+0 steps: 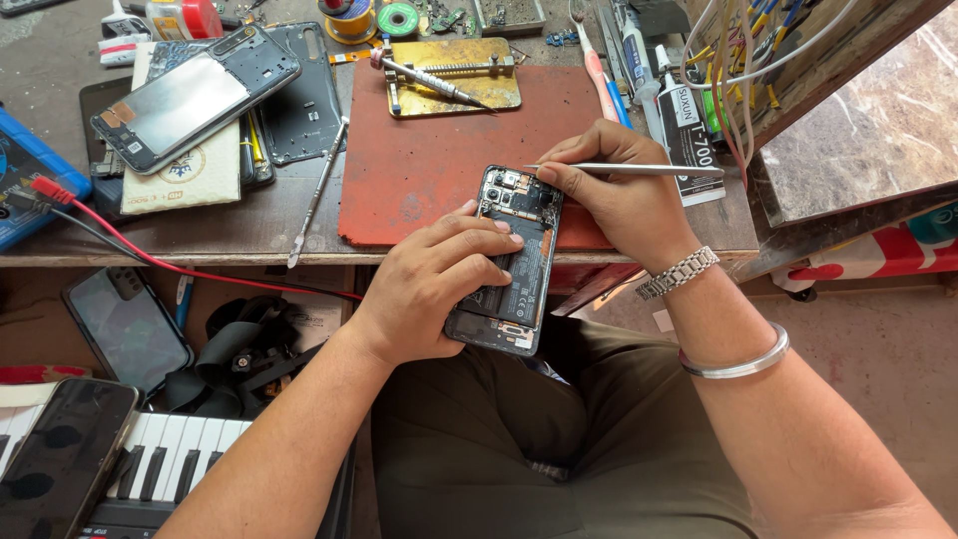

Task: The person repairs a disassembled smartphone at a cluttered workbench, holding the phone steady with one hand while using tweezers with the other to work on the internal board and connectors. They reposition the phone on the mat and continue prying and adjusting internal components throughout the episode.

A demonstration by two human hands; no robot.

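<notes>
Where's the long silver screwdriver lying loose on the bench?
In the head view, the long silver screwdriver lies diagonally on the wooden bench, left of the red rubber work mat and right of the black phone back cover.

Worn wooden workbench (239, 225), scuffed grey-brown, front edge running left to right. A red work mat (419, 170) lies at centre with a brass clamp plate (454, 75) at its far edge; a metal pry tool (317, 195) rests just left of the mat. Far left: a blue meter (25, 185), a stack of opened phones (200, 100), solder spools (374, 18) behind.
</notes>
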